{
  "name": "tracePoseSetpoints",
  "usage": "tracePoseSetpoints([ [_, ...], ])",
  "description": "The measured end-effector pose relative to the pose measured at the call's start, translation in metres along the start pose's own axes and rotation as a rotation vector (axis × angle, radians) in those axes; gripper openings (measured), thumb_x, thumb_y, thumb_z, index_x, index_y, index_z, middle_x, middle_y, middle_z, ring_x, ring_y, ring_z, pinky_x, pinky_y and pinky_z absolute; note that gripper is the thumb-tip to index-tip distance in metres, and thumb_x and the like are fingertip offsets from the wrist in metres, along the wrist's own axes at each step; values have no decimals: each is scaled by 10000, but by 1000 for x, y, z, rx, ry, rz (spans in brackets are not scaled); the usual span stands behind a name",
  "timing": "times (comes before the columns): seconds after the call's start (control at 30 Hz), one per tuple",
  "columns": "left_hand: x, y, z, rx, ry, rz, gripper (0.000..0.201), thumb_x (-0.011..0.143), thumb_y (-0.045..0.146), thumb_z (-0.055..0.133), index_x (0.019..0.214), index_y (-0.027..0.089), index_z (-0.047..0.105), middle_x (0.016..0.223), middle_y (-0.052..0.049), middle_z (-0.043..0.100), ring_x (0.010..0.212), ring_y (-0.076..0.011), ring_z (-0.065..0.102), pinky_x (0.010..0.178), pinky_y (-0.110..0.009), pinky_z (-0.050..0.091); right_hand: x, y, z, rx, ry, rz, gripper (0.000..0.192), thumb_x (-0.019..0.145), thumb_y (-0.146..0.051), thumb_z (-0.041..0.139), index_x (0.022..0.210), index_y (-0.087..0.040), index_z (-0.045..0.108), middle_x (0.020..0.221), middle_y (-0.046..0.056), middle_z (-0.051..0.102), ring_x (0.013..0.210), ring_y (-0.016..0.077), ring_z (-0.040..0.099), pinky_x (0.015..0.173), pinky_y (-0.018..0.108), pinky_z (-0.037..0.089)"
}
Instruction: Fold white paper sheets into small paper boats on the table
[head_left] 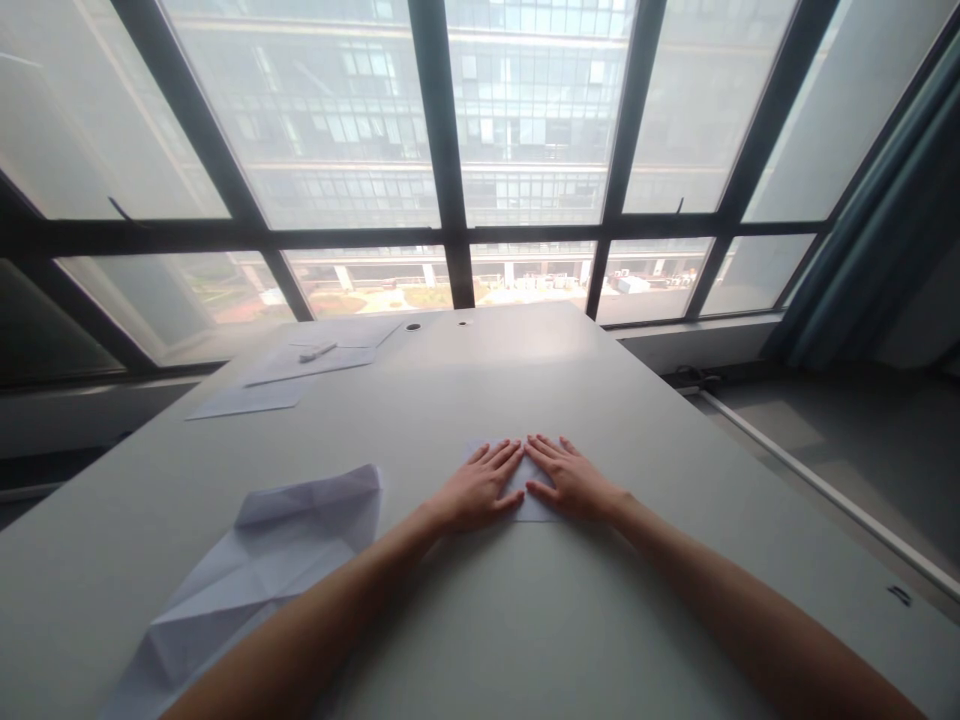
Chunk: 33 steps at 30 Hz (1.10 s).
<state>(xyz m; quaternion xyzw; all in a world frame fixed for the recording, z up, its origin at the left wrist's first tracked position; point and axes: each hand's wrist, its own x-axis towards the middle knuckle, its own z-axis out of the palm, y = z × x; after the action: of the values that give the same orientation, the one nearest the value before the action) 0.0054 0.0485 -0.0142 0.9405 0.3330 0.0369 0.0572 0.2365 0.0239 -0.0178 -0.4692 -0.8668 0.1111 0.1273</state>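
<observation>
A small piece of white folded paper [534, 508] lies flat on the white table, mostly covered by my two hands. My left hand [484, 487] rests palm down on its left part, fingers stretched out and pointing away from me. On the right part, my right hand [574, 480] lies flat as well, its fingers spread a little. The fingertips of both hands nearly meet near the paper's top edge. Left of my left forearm is a larger creased sheet of paper [274, 560], partly hidden by that arm.
Several flat white sheets [255, 398] lie at the table's far left, with a small white pen-like object [318, 352] on them. A round cable hole [412, 327] is near the far edge of the table [480, 390]. Windows stand beyond; a curtain [862, 220] hangs at right.
</observation>
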Motion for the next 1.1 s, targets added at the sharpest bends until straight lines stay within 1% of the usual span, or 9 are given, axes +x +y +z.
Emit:
tracePoseSetpoints([
  [0.2,0,1,-1,1,-2,-4,725,993,567,326,1585,188,148,1631,-71,179,1507,-229,146,1219,-392,105,1,0,1,-1,-3,5,716,957,-511,421,1564,-179,237,1610,105,235,1493,231,190,1214,456,102],
  [0.43,0,0,0,-1,7,-2,717,990,568,320,1587,215,136,1633,-58,173,1507,-225,150,1218,-387,97,1,0,1,3,-5,5,715,958,-520,418,1563,-182,241,1610,99,239,1494,231,187,1215,457,102],
  [0.7,0,0,0,-8,0,-7,716,991,564,330,1587,217,136,1632,-61,172,1506,-233,150,1217,-392,99,1,-1,0,6,-18,20,719,955,-518,421,1562,-178,242,1612,101,233,1495,231,185,1216,453,93],
  [0.97,0,-1,0,-10,4,-3,719,992,572,321,1587,216,133,1633,-58,169,1506,-235,150,1218,-397,106,1,-3,-2,2,-20,22,712,955,-507,425,1563,-187,239,1612,95,236,1494,229,187,1216,451,95],
  [1.1,0,0,-1,-8,-1,-5,724,992,570,321,1586,197,143,1633,-64,170,1507,-234,147,1219,-388,98,0,-2,-2,0,-15,15,711,959,-508,420,1564,-182,236,1611,98,238,1493,231,189,1216,450,94],
])
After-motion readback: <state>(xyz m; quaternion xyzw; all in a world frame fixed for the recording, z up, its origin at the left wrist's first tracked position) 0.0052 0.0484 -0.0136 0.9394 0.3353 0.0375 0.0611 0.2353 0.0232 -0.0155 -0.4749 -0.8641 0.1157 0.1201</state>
